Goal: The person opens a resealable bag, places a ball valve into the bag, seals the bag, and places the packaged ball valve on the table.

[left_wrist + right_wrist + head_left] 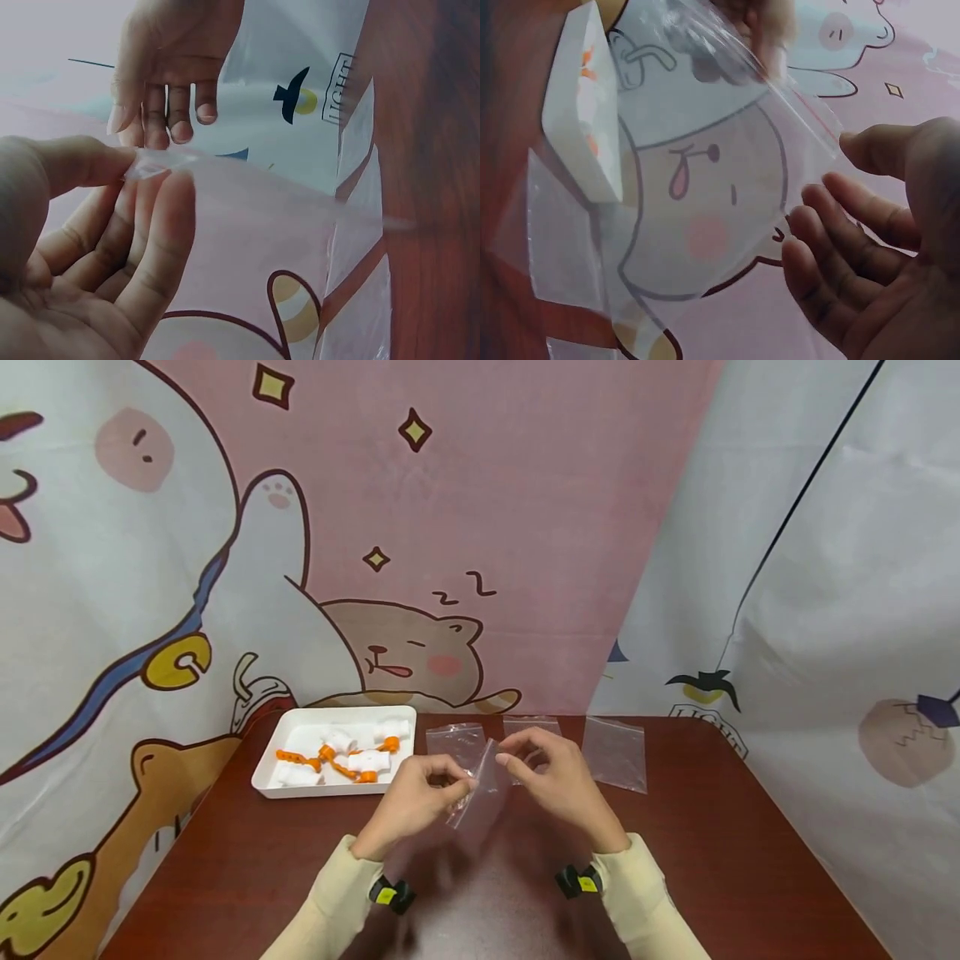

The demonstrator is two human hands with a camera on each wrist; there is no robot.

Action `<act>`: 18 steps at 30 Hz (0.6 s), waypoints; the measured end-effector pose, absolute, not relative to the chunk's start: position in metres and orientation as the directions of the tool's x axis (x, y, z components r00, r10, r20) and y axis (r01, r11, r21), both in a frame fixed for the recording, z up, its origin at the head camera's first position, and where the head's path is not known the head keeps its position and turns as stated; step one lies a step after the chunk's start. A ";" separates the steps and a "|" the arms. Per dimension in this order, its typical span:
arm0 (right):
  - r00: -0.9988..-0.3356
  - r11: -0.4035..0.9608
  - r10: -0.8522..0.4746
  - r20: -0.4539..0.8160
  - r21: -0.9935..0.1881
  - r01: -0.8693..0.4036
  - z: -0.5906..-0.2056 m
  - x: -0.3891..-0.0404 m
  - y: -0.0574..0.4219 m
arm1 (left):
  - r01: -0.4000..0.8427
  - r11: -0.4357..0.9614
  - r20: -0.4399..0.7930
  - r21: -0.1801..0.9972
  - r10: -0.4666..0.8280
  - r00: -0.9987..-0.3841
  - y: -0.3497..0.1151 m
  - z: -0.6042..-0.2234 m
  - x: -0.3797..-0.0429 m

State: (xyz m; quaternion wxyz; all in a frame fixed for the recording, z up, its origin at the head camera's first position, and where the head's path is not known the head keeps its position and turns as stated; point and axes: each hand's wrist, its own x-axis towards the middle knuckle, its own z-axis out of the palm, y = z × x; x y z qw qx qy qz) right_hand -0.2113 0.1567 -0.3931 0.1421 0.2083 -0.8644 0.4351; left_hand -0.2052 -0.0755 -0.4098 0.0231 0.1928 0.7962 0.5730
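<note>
My left hand (420, 793) pinches a clear zip-lock bag (480, 789) between thumb and fingers, near its zip edge. In the left wrist view the bag (255, 176) stretches away from those fingertips, nearly edge-on. My right hand (558, 777) is beside the bag's upper corner, its thumb and fingers loosely bent and apart. Seen from the right wrist, the thumb tip (849, 142) is at the corner by the red zip line; whether it touches cannot be told. The bag (727, 180) looks flat and see-through there.
A white tray (262, 777) at the back left holds several white plastic fittings (341, 741) with orange parts (296, 758). Further clear bags (615, 756) lie along the table's (712, 843) back edge. A printed cloth (540, 527) hangs behind.
</note>
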 end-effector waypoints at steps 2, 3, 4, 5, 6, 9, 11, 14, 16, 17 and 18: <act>-0.887 0.540 -0.251 0.387 -0.705 -0.460 -0.394 -0.208 0.155 | 0.269 0.241 0.186 0.933 0.317 -0.930 -0.074 -0.411 -0.205; -0.893 0.540 -0.260 0.368 -0.711 -0.450 -0.395 -0.206 0.154 | 0.264 0.229 0.187 0.937 0.309 -0.932 -0.074 -0.411 -0.205; -0.900 0.541 -0.266 0.346 -0.719 -0.436 -0.396 -0.205 0.152 | 0.262 0.219 0.189 0.940 0.304 -0.934 -0.073 -0.412 -0.205; -0.907 0.541 -0.270 0.322 -0.728 -0.420 -0.396 -0.204 0.151 | 0.257 0.208 0.189 0.944 0.300 -0.935 -0.072 -0.412 -0.205; -0.913 0.539 -0.273 0.302 -0.739 -0.405 -0.397 -0.203 0.150 | 0.254 0.200 0.189 0.946 0.297 -0.936 -0.071 -0.413 -0.205; -0.926 0.527 -0.284 0.246 -0.767 -0.366 -0.400 -0.200 0.146 | 0.247 0.185 0.184 0.951 0.304 -0.935 -0.069 -0.414 -0.204; -0.932 0.519 -0.287 0.223 -0.781 -0.347 -0.401 -0.199 0.143 | 0.245 0.180 0.181 0.953 0.312 -0.933 -0.067 -0.415 -0.203; -0.934 0.494 -0.287 0.212 -0.802 -0.334 -0.402 -0.197 0.139 | 0.241 0.162 0.178 0.957 0.328 -0.928 -0.065 -0.416 -0.202; -0.934 0.479 -0.284 0.216 -0.812 -0.333 -0.403 -0.196 0.137 | 0.243 0.145 0.183 0.959 0.339 -0.923 -0.064 -0.416 -0.201; -0.933 0.469 -0.285 0.219 -0.817 -0.335 -0.404 -0.196 0.136 | 0.245 0.135 0.186 0.960 0.347 -0.919 -0.063 -0.417 -0.201; -0.932 0.457 -0.287 0.221 -0.824 -0.336 -0.404 -0.196 0.135 | 0.250 0.128 0.191 0.960 0.353 -0.916 -0.063 -0.418 -0.201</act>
